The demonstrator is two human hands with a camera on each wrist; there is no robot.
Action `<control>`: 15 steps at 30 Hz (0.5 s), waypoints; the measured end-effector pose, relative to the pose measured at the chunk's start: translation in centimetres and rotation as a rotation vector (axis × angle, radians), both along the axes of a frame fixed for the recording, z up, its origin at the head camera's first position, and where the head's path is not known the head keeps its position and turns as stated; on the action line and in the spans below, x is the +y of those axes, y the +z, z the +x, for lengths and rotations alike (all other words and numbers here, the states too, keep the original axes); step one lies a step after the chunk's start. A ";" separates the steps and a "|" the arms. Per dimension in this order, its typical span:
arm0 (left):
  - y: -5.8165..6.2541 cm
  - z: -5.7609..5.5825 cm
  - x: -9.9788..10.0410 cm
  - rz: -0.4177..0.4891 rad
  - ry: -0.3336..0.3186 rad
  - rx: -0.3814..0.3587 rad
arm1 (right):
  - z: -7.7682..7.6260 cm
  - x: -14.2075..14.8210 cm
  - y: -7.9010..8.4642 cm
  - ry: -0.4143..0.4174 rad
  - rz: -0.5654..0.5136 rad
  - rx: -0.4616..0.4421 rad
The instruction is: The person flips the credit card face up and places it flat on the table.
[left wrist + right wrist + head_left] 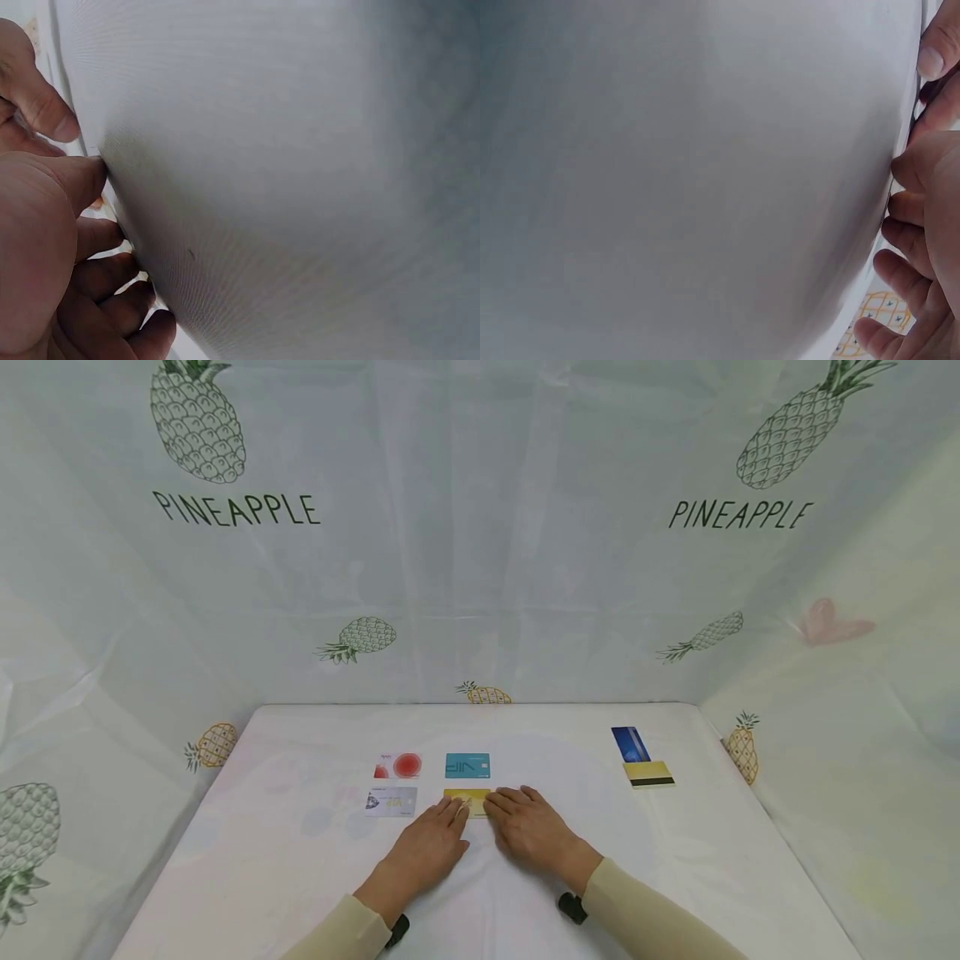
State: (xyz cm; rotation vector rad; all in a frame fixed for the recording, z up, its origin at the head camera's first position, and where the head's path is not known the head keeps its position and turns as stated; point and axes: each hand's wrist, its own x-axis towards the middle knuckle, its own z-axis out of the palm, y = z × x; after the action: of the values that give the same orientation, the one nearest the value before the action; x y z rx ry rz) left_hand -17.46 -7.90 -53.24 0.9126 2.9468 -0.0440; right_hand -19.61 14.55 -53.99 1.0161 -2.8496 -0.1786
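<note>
A gold card (477,797) lies flat on the white-covered table between both hands. My left hand (431,847) rests its fingertips over the card's left part, and my right hand (534,831) touches its right edge. In the left wrist view the left fingers (97,274) press down on the tablecloth side by side; the right fingers (907,232) do likewise in the right wrist view. Left of the gold card lies a silver card (392,802). Behind these two sit a red-and-white card (397,766) and a teal VIP card (467,766), making two rows.
Toward the back right, a blue card (631,744) and a gold card with a black stripe (649,774) lie close together, slightly angled. The white table (300,877) meets a pineapple-print cloth (480,568) at its back and sides.
</note>
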 end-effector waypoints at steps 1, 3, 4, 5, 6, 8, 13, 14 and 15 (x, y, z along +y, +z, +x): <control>0.0 0.0 0.0 0.004 0.002 -0.001 | 0.0 0.2 0.0 -0.007 -0.010 -0.006; 0.0 0.1 0.0 0.014 0.009 -0.007 | -0.1 0.8 0.1 -0.027 -0.030 -0.020; 0.1 0.1 0.0 0.019 0.014 -0.012 | -0.1 1.2 0.1 -0.041 -0.042 -0.030; 0.1 0.1 0.0 0.023 0.018 -0.017 | -0.2 1.6 0.2 -0.056 -0.052 -0.036; 0.1 0.1 0.0 0.026 0.021 -0.019 | -0.2 2.1 0.3 -0.074 -0.060 -0.044; 0.2 0.2 0.0 0.026 0.023 -0.023 | -0.3 3.4 0.3 -0.109 -0.068 -0.056; 0.2 0.3 0.0 0.018 0.018 -0.014 | 0.0 7.4 0.4 -0.189 -0.125 -0.065; 0.1 0.3 0.0 0.016 0.019 -0.013 | 0.0 8.3 0.4 -0.201 -0.144 -0.058; 0.1 0.3 0.0 0.014 0.020 -0.014 | 0.1 9.2 0.5 -0.213 -0.163 -0.052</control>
State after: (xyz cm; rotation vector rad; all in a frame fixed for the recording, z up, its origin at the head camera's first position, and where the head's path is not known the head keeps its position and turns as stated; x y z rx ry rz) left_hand -17.17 -7.88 -53.12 0.8813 2.9467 -0.0166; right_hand -19.51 23.80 -53.49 0.6965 -2.9571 0.0632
